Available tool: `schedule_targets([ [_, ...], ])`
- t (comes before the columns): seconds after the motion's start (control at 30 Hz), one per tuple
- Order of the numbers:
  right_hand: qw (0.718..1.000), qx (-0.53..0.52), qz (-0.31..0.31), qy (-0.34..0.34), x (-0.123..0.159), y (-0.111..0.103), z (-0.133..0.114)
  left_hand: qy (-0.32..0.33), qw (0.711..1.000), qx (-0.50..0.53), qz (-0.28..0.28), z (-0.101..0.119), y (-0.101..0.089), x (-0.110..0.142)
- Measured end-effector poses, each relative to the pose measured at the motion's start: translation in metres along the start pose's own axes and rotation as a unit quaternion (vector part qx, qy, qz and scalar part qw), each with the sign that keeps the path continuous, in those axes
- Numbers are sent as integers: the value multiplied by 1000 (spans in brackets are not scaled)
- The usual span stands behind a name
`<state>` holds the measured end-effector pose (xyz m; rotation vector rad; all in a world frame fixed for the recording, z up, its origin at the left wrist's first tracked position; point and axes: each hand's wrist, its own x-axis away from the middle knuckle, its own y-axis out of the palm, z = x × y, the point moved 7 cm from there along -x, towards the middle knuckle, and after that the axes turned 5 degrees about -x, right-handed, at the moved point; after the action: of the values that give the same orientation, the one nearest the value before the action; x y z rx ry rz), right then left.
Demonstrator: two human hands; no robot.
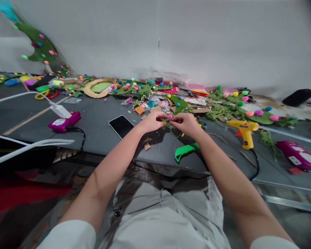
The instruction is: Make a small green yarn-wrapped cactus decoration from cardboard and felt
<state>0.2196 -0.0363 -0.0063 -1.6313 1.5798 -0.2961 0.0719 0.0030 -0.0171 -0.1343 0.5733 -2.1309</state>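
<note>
My left hand (153, 121) and my right hand (187, 123) meet over the grey table (98, 131), fingers pinched together on a small green felt piece (167, 121) with a pink pom-pom on it. A thin green string hangs below the right hand. Just in front of the hands lies a green-handled tool (184, 151) near the table's front edge. A black phone (121, 126) lies flat to the left of my left hand.
A yellow glue gun (244, 131) stands at the right, its black cord running off the edge. Purple devices sit at left (64, 121) and right (298, 155). White cables (28, 145) loop at left. Felt scraps, pom-poms and a ring (100, 87) crowd the back by the wall.
</note>
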Motion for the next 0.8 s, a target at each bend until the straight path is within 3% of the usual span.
schedule_targets([
  [0.4,1000,-8,0,3,1,5,-4,-4,998,-58,-17,-5,3,1],
  [0.67,997,-27,-27,-74,4,11,-28,8,992,-37,121,-10,-16,-4],
  [0.8,995,-26,-29,-95,5,16,-32,0,983,74,171,-12,-25,-5],
])
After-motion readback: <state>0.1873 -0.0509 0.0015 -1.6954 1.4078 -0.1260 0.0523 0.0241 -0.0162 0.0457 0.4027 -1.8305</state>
